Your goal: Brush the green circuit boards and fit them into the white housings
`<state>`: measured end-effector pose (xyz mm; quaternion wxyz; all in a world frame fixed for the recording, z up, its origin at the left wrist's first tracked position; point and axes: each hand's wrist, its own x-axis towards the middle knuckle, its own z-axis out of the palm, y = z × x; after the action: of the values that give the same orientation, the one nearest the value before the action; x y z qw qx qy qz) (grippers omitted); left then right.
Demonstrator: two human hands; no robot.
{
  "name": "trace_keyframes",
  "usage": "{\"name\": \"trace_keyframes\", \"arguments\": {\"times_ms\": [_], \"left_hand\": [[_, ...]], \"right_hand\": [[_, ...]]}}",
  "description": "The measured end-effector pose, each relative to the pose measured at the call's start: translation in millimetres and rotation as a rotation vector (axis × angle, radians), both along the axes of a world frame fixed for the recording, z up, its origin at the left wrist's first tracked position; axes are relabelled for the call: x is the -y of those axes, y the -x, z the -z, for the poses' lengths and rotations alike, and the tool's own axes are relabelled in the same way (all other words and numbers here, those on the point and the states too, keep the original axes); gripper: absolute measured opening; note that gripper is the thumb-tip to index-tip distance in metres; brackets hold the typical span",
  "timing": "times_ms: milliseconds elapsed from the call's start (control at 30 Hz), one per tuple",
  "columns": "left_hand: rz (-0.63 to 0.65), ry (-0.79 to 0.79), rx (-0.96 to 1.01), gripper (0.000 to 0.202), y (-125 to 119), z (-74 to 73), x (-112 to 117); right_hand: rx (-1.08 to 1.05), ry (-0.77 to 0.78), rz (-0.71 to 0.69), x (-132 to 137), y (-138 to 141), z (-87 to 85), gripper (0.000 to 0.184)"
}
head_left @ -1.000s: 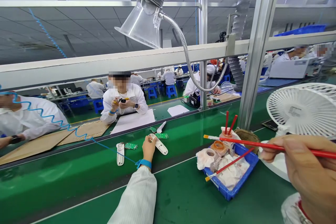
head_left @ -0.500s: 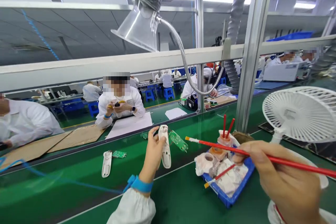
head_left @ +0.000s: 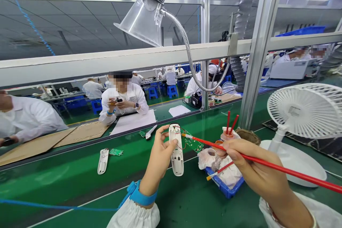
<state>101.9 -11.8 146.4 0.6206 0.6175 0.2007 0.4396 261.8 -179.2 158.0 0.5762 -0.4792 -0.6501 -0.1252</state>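
My left hand (head_left: 159, 158) is closed round a white plastic remote-like housing (head_left: 176, 149), held upright above the green belt. A green circuit board (head_left: 192, 143) hangs off its right side on thin wires. My right hand (head_left: 253, 169) pinches a long red-handled brush (head_left: 267, 165), whose bristle tip sits close to the circuit board. A blue wrist strap (head_left: 139, 195) circles my left wrist.
A blue tray (head_left: 224, 187) with white rags, small pots and more red brushes lies just behind my right hand. A white fan (head_left: 303, 114) stands at the right. Another white housing (head_left: 103, 160) and board (head_left: 116, 152) lie on the green belt (head_left: 53, 181) at left. Workers sit across the line.
My left hand lifted the white housing with its board off the belt and brought it nearer. My right hand moved the brush left, up to the board.
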Motion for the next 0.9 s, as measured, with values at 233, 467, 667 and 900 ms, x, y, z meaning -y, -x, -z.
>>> {"name": "trace_keyframes", "arguments": {"times_ms": [233, 467, 667, 900], "left_hand": [[0.033, -0.02, 0.03, 0.046, 3, -2.6, 2], [0.064, 0.034, 0.071, 0.046, 4, -7.3, 7], [0.11, 0.128, 0.085, 0.053, 5, -8.2, 6], [0.105, 0.208, 0.067, 0.052, 4, -4.8, -1]], "right_hand": [[-0.048, -0.055, -0.018, 3, -4, -1.0, 0.023], [-0.134, -0.049, 0.023, 8, -6, -3.9, 0.014], [-0.1, -0.065, 0.121, 7, -10, -6.6, 0.011], [-0.144, -0.139, 0.115, 9, -11, -13.0, 0.016]]}}
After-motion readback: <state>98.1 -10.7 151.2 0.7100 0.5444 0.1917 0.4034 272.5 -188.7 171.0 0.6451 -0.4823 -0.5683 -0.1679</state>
